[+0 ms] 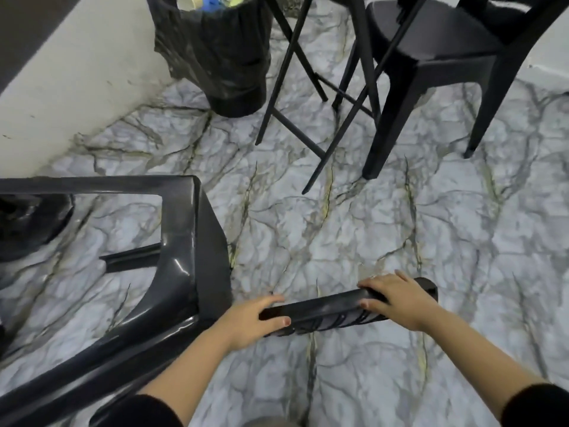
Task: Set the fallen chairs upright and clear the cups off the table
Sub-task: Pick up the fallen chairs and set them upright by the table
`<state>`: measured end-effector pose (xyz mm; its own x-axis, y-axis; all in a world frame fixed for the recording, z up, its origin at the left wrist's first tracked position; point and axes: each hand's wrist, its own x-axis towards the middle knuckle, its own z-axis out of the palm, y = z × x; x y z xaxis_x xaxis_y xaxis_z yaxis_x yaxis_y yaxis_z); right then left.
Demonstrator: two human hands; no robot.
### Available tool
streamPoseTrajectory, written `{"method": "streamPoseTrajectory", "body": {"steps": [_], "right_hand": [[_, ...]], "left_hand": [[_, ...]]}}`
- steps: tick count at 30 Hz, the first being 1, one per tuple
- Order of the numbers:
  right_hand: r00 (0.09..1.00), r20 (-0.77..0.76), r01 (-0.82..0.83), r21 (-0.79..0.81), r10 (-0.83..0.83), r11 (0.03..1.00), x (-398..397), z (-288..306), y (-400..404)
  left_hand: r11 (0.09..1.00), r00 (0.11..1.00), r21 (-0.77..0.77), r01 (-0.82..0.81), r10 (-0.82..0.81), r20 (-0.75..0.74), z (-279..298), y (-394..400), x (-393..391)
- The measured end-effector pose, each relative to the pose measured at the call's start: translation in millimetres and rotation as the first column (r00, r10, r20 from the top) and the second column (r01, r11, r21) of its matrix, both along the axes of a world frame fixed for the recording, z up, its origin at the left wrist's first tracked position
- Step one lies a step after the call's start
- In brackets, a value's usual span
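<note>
A black plastic chair [184,257] lies tipped over on the marble floor at the left, its legs and frame spread toward me. Near the bottom centre a black slatted chair back [326,309] runs across, and both hands grip its top rail. My left hand [255,318] holds the left end with the thumb under it. My right hand [397,300] is wrapped over the right end. A second black chair [431,53] stands upright at the top right. No table top or cups on it are in view.
A bin lined with a black bag [215,50] stands at the top centre against the pale wall [61,81], with a paper cup and rubbish inside. Thin black table legs [295,97] cross between the bin and the upright chair. Marble floor lies open on the right.
</note>
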<state>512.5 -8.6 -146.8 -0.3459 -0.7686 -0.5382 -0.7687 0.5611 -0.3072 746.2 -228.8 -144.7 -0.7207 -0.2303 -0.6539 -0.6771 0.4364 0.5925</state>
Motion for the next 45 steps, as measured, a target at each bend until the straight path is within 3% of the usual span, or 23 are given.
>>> {"method": "streamPoseTrajectory", "body": {"steps": [7, 11, 16, 20, 23, 28, 32, 34, 37, 40, 42, 45], "right_hand": [[0.999, -0.051, -0.017, -0.053, 0.014, 0.998, 10, 15, 16], [0.995, -0.093, 0.034, -0.119, -0.045, 0.992, -3, 69, 31], [0.971, -0.236, 0.007, -0.139, -0.04, 0.99, -26, 183, 47], [0.925, -0.38, -0.054, -0.137, -0.002, 0.989, -22, 269, 51], [0.897, -0.442, -0.059, -0.122, 0.0, 0.991, -6, 320, 46], [0.873, -0.483, -0.101, -0.051, 0.064, 0.994, 38, 363, 25], [0.823, -0.554, -0.175, -0.037, 0.126, 0.984, 74, 389, 3], [0.804, -0.585, -0.206, -0.108, 0.106, 0.973, 92, 405, -6], [0.843, -0.529, -0.162, -0.428, -0.101, 0.889, 107, 431, -4], [0.903, -0.265, 0.052, -0.714, -0.338, 0.698, 110, 450, 18], [0.925, -0.105, 0.179, -0.726, -0.364, 0.664, 115, 457, 26], [0.946, -0.089, 0.155, -0.724, -0.313, 0.672, 140, 463, 11]], "left_hand": [[0.998, 0.998, 0.026, -0.061, 0.061, -0.026, 5, 23, 5], [0.992, 0.984, 0.035, -0.119, 0.123, -0.13, 42, 34, -7], [0.984, 0.956, 0.127, -0.128, 0.157, -0.248, 123, 50, -32], [0.995, 0.939, 0.061, -0.083, 0.099, -0.331, 190, 58, -43], [0.993, 0.94, -0.019, 0.119, -0.119, -0.32, 241, 65, -54], [0.914, 0.855, -0.153, 0.377, -0.407, -0.322, 312, 82, -80], [0.938, 0.862, -0.151, 0.312, -0.346, -0.37, 329, 68, -50], [0.961, 0.863, -0.153, 0.232, -0.276, -0.423, 334, 62, -27], [0.984, 0.856, -0.108, 0.141, -0.176, -0.486, 345, 54, 6], [0.991, 0.854, -0.094, 0.092, -0.127, -0.505, 361, 38, 44], [0.993, 0.858, -0.095, 0.07, -0.108, -0.502, 368, 26, 71], [0.994, 0.868, -0.105, 0.015, -0.065, -0.492, 373, 10, 111]]}}
